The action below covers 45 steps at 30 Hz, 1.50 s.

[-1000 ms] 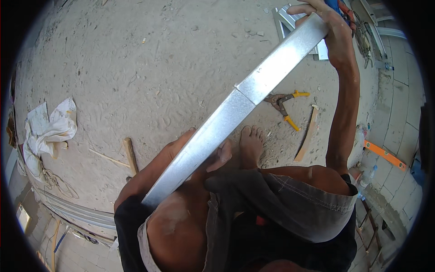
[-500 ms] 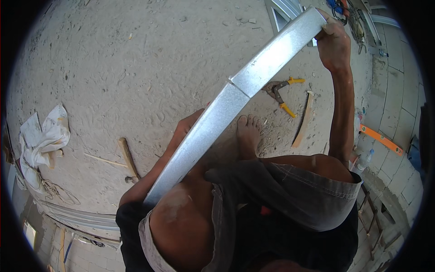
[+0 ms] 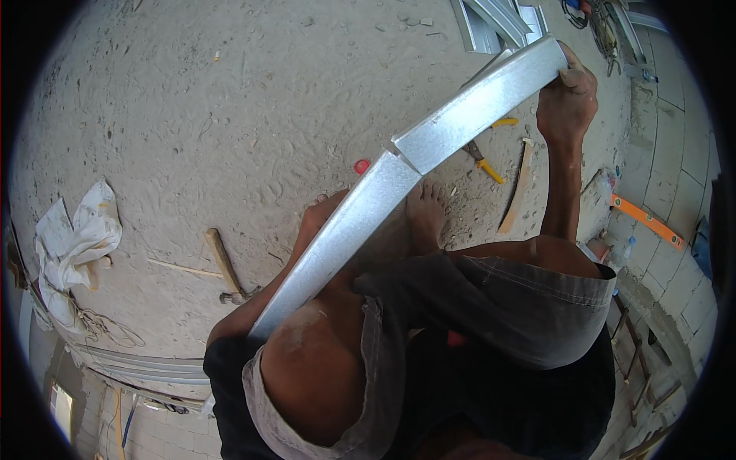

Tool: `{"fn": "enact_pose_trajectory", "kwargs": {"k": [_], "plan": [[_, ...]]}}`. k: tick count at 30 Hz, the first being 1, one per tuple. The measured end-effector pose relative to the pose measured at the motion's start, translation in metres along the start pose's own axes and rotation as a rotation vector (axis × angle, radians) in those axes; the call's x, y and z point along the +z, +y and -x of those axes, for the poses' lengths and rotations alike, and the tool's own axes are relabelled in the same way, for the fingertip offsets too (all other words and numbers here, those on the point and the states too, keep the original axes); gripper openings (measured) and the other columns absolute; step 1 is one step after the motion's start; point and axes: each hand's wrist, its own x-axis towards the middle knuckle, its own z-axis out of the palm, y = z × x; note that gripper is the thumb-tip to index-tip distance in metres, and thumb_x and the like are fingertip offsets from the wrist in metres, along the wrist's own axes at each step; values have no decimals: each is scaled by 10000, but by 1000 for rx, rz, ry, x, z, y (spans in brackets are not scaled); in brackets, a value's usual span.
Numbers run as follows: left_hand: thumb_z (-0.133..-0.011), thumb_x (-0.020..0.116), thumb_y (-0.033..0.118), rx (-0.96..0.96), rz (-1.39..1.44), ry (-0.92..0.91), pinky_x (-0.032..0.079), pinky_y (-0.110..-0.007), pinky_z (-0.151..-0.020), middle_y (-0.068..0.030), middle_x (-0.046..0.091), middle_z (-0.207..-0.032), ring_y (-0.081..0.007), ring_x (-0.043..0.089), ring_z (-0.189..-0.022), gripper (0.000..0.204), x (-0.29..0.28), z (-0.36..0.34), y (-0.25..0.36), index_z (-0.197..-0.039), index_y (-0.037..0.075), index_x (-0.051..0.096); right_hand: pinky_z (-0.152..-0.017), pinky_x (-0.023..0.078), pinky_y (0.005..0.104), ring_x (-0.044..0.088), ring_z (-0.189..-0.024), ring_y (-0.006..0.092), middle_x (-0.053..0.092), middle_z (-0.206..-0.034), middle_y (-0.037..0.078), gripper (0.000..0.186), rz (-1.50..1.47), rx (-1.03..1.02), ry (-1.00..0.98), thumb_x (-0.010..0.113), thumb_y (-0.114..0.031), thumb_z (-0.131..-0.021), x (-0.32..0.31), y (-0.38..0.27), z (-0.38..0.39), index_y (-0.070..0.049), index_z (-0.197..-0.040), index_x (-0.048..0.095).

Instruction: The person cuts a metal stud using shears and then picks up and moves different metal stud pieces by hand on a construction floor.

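Observation:
A shiny galvanised metal channel slants across my lap, from beside my left knee up to the far right. It has a cut across its middle and is bent there, with a narrow gap between the two parts. My right hand grips its far end, thumb on the upper face. My left hand is behind the near part; its knuckles show past the edge and its fingers are mostly hidden. Yellow-handled snips lie on the ground under the far part, partly covered by it.
A hammer lies on the dusty ground at left, near a white sack. A wooden strip and an orange spirit level are at right. More metal channels lie far ahead. A red round thing sits by the cut.
My right hand has moved down and slightly right with the channel's far end. The bend at the cut is sharper and its gap wider. The red round thing has come into view.

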Motion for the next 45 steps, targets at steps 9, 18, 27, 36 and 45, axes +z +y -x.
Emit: {"fn": "enact_pose_trajectory", "kwargs": {"k": [9,18,27,36,45], "plan": [[-854,664,240,-162,249,-332,452,-266,-799,-55,637,-894,-105,572,-862,311,-22,-24,28,-1018,-22,633,-942,455,353,622,-1000,279,626,-1071,212,570,-227,-55,-97,428,-213,-802,-16,5,-8,146,-1241,481],[-717,626,323,-145,1559,-1164,556,-426,-578,-302,570,-1121,-360,626,-696,718,16,-79,19,-1283,-90,470,-864,416,358,549,-872,288,595,-865,192,375,-911,-132,-476,405,-268,-757,20,19,-46,26,-940,550],[-504,687,344,-633,-194,-281,332,-381,-974,-206,572,-1109,-328,496,-1111,869,-42,-62,88,-1269,-29,516,-971,427,431,569,-1079,302,603,-1114,190,424,50,170,-42,421,-222,-846,-49,74,-26,41,-1169,503],[-613,667,319,-25,-650,-149,426,-434,-940,-227,622,-1047,-364,590,-1048,695,-20,-54,94,-1212,-13,548,-1030,353,444,425,-1208,358,440,-1294,183,608,1322,-114,-541,610,-30,-691,-67,163,111,-49,-1275,443],[-703,694,224,211,-1172,141,498,-404,-780,-117,638,-870,-269,635,-848,354,-4,-72,45,-982,26,604,-701,471,432,560,-702,337,571,-831,132,394,1216,221,-724,567,-98,-714,-105,170,90,-1,-1095,540]]}}
